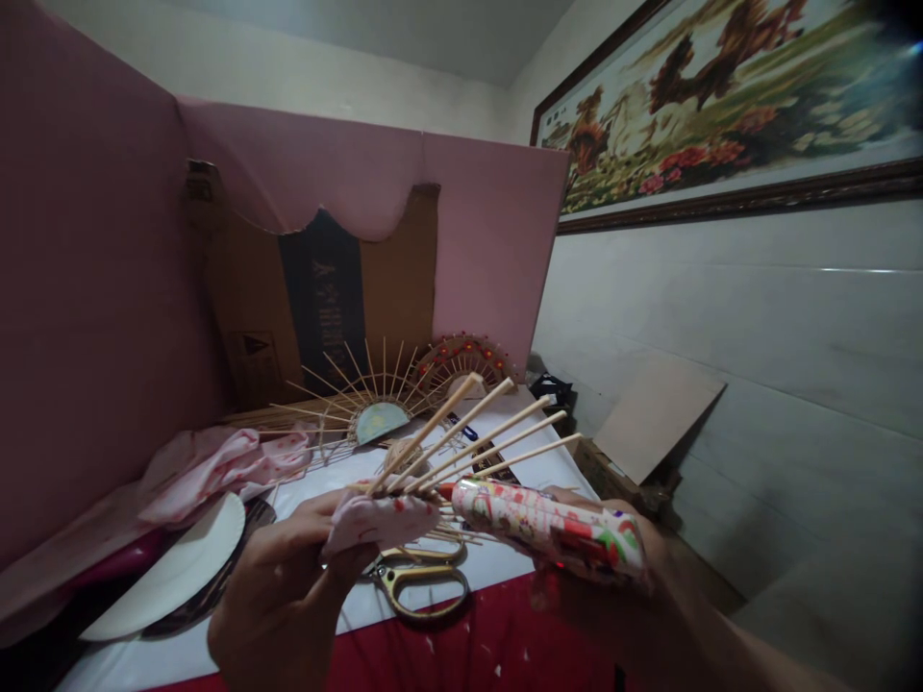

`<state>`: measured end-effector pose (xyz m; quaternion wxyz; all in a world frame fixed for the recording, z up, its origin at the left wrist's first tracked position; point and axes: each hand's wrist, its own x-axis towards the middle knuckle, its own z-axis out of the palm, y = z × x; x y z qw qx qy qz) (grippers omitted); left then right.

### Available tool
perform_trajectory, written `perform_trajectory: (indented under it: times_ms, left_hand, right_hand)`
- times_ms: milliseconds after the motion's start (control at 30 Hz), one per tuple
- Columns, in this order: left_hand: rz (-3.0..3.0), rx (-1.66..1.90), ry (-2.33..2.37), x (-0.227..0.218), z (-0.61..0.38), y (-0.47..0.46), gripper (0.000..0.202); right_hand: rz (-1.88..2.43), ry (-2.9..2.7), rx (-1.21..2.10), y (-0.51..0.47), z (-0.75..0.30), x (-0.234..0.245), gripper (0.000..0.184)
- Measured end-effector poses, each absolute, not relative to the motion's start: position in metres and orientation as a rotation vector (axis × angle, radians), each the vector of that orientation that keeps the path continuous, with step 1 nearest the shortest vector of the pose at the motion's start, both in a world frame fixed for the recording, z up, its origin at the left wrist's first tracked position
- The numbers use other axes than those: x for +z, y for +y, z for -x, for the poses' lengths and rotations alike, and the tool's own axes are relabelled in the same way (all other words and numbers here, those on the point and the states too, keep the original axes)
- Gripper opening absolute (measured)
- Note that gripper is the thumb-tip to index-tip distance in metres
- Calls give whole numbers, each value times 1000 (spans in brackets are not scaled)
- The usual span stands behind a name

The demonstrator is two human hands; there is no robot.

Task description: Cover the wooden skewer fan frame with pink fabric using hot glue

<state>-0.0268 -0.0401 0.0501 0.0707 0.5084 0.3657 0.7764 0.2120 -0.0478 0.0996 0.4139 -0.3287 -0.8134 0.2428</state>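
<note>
Bamboo skewer fan [461,437] pinched at its fabric base in my left hand [288,586]; right hand [620,567] grips glue tube [548,524], nozzle touching the base. Gluing step; next needs steady squeeze.

Left hand [288,586] raised low in the middle, palm turned toward the camera, thumb and fingertips [338,524] pinched closed up at the top, wrist bent back toward the body. Right hand [620,567] level with it, close by on the right, fingers wrapped shut in a full grip, forearm running off to the lower right corner.
</note>
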Motion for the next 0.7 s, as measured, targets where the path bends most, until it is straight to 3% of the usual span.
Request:
perform_trajectory:
  times_ms: [267,500,700]
  left_hand:
    - [-1499,2293,1006,45,29,-38,22]
    - [-1758,2310,1039,53,28,-35,21]
    - [-2176,2256,960,48,33,-29,35]
  right_hand:
    - [817,-2057,681,-55,-210,108,17]
    - [796,-2028,468,-43,-232,93,26]
    - [731,-2106,277,-39,-233,87,31]
